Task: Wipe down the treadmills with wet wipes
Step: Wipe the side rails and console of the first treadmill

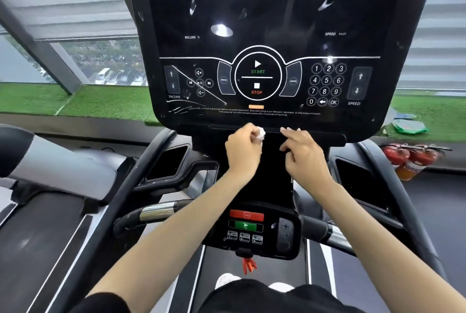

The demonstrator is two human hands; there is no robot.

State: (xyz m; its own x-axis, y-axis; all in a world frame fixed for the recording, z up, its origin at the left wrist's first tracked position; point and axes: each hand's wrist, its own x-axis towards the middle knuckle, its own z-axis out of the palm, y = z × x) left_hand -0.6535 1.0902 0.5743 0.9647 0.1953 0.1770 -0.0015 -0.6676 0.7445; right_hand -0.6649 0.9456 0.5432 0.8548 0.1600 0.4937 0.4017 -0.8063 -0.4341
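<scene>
I stand on a black treadmill whose big console panel (pixel 267 43) fills the upper view, with START and STOP marks, a number pad and white smears. My left hand (pixel 243 152) grips a small bunched white wet wipe (pixel 261 134) just below the console's lower edge. My right hand (pixel 303 152) is beside it, about a hand's width to the right, fingers loosely bent with the index finger reaching toward the console's lower ledge; it holds nothing.
A lower control block (pixel 254 228) with red and green buttons sits between chrome-banded handlebars (pixel 156 212). A neighbouring treadmill (pixel 63 169) is at left. Red fire extinguishers (pixel 408 159) and a green packet (pixel 409 127) lie at right by artificial grass (pixel 75 101).
</scene>
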